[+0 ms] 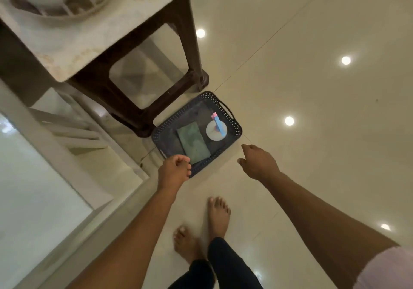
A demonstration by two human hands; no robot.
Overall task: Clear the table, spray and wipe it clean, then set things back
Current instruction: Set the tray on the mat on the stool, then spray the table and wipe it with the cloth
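The job looked barely begun: the tabletop still carried dishes, and spray bottle and cloth lay in the basket on the floor. The left hand, curled and apparently empty, hung over the basket's near rim. The right hand, fingers loose, hovered just beside it, nearest the bottle.

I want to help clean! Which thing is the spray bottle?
Look beside the dark brown stool for the dark basket on the floor. Two things sit inside. The spray bottle is the round white one with a blue and pink nozzle; its neighbour is a flat green cloth.
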